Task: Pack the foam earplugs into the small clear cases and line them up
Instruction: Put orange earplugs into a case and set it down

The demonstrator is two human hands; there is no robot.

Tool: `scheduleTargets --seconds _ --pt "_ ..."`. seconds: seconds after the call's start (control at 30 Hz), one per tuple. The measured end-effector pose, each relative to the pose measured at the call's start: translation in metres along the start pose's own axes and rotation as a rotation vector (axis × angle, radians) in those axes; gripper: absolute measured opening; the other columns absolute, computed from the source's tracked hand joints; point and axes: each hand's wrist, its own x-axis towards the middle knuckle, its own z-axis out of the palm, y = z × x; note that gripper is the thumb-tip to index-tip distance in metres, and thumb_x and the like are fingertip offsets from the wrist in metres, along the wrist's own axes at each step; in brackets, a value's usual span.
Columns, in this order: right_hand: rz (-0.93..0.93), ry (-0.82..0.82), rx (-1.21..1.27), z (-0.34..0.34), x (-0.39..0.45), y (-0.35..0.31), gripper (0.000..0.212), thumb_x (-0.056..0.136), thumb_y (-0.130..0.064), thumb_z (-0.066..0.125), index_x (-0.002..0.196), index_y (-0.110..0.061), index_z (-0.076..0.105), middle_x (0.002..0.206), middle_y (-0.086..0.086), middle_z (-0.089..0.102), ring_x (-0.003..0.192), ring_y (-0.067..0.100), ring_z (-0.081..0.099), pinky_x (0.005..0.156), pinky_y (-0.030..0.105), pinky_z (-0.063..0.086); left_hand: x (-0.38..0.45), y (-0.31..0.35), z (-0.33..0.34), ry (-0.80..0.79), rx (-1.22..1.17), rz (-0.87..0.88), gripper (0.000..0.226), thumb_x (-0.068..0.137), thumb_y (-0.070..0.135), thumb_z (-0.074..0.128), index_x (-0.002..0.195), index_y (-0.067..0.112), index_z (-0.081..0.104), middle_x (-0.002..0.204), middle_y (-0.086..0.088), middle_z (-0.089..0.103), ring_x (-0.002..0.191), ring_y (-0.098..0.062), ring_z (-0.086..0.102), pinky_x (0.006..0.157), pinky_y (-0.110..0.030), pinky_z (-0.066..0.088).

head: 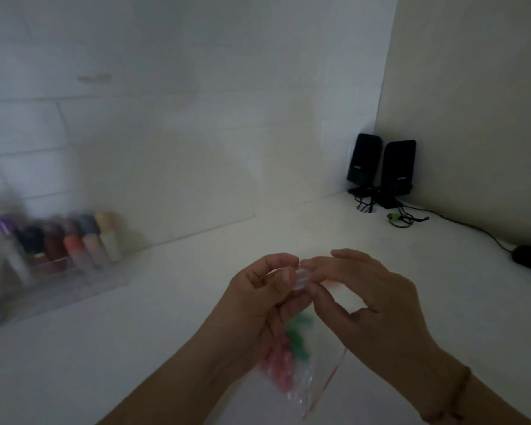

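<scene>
Hands meet above the near-middle of the white table (172, 302). Head view: left hand (258, 305) pinches a small clear case (302, 279) and grips the clear zip bag (301, 378) holding pink and green foam earplugs (284, 354). Right hand (377, 305) pinches the case's other side. Bottle rack (65, 253) stands at the left edge, two black speakers (380, 170) in the far right corner.

No words or numbers can be read here. The two black speakers (380, 167) have small labels, but they are too blurry.
</scene>
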Motion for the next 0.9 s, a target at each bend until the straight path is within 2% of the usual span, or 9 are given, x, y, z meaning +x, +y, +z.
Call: scheduleTargets --seconds 0.13,0.2,0.3,0.4,0.47,0.6,0.67,0.77,0.9 --pt "-0.038 -0.044 -0.049 -0.003 0.001 0.0 0.016 0.086 -0.024 0.062 0.09 -0.013 0.073 0.091 -0.009 0.073 0.08 0.004 0.065 0.094 0.02 0.047 -0.001 0.001 -0.001 0.023 0.036 0.002 0.058 0.042 0.024 0.098 0.089 0.004 0.071 0.092 -0.022 0.069 0.077 -0.025 0.071 0.066 -0.027 0.059" --pt "-0.088 -0.085 -0.104 -0.004 0.004 -0.001 0.019 0.084 -0.03 0.066 0.098 -0.018 0.068 0.09 -0.011 0.072 0.08 0.004 0.063 0.085 0.021 0.048 -0.002 0.0 -0.001 0.037 0.181 0.041 0.052 0.046 0.019 0.096 0.09 0.006 0.071 0.089 -0.02 0.069 0.072 -0.024 0.069 0.061 -0.026 0.057" --pt "-0.141 -0.11 -0.177 -0.003 0.003 -0.001 0.023 0.084 -0.032 0.07 0.106 -0.026 0.067 0.093 -0.014 0.071 0.084 0.005 0.065 0.079 0.027 0.049 -0.003 -0.006 0.0 0.064 0.414 0.12 0.048 0.055 0.021 0.089 0.098 0.012 0.071 0.095 -0.013 0.07 0.083 -0.023 0.067 0.072 -0.029 0.055" --pt "0.087 -0.026 0.078 -0.006 0.001 -0.006 0.018 0.088 -0.033 0.062 0.106 -0.029 0.062 0.107 -0.019 0.068 0.094 0.002 0.065 0.082 0.028 0.051 -0.003 -0.005 0.006 -0.059 0.088 0.023 0.065 0.068 0.042 0.083 0.118 0.005 0.063 0.11 -0.022 0.066 0.096 -0.03 0.067 0.082 -0.035 0.055" --pt "0.181 -0.054 0.26 -0.006 -0.001 -0.005 0.024 0.091 -0.031 0.057 0.114 -0.024 0.056 0.12 -0.022 0.063 0.106 0.004 0.065 0.089 0.034 0.052 -0.005 -0.002 0.009 -0.127 -0.087 -0.076 0.062 0.08 0.044 0.07 0.122 0.0 0.061 0.118 -0.027 0.063 0.11 -0.037 0.063 0.089 -0.04 0.054" --pt "0.072 -0.107 0.146 -0.004 -0.001 -0.003 0.033 0.089 -0.028 0.059 0.12 -0.016 0.061 0.132 -0.022 0.053 0.128 0.01 0.049 0.104 0.026 0.041 -0.006 -0.001 0.007 -0.164 -0.067 -0.049 0.059 0.088 0.032 0.066 0.128 -0.009 0.052 0.121 -0.029 0.06 0.108 -0.034 0.064 0.091 -0.038 0.054" --pt "0.05 -0.054 0.157 -0.006 0.0 -0.004 0.024 0.086 -0.024 0.064 0.107 -0.012 0.064 0.126 -0.009 0.06 0.12 0.012 0.056 0.098 0.025 0.045 -0.004 0.0 0.005 -0.134 -0.088 -0.006 0.055 0.083 0.027 0.073 0.122 -0.008 0.057 0.117 -0.031 0.062 0.103 -0.034 0.067 0.083 -0.032 0.056" --pt "0.067 0.015 0.15 -0.009 0.001 -0.006 0.01 0.087 -0.021 0.063 0.09 -0.011 0.066 0.108 -0.005 0.069 0.097 0.004 0.065 0.079 0.02 0.051 -0.002 0.0 0.003 -0.102 -0.084 0.024 0.059 0.075 0.024 0.081 0.123 -0.003 0.059 0.118 -0.033 0.061 0.105 -0.036 0.066 0.083 -0.033 0.057" --pt "0.007 -0.042 -0.022 -0.012 0.004 -0.002 0.019 0.092 -0.025 0.058 0.082 -0.011 0.068 0.105 -0.008 0.071 0.086 0.006 0.067 0.067 0.025 0.054 -0.002 0.0 0.002 -0.078 -0.037 0.044 0.064 0.07 0.02 0.084 0.125 -0.001 0.058 0.116 -0.032 0.063 0.107 -0.039 0.065 0.085 -0.035 0.056"
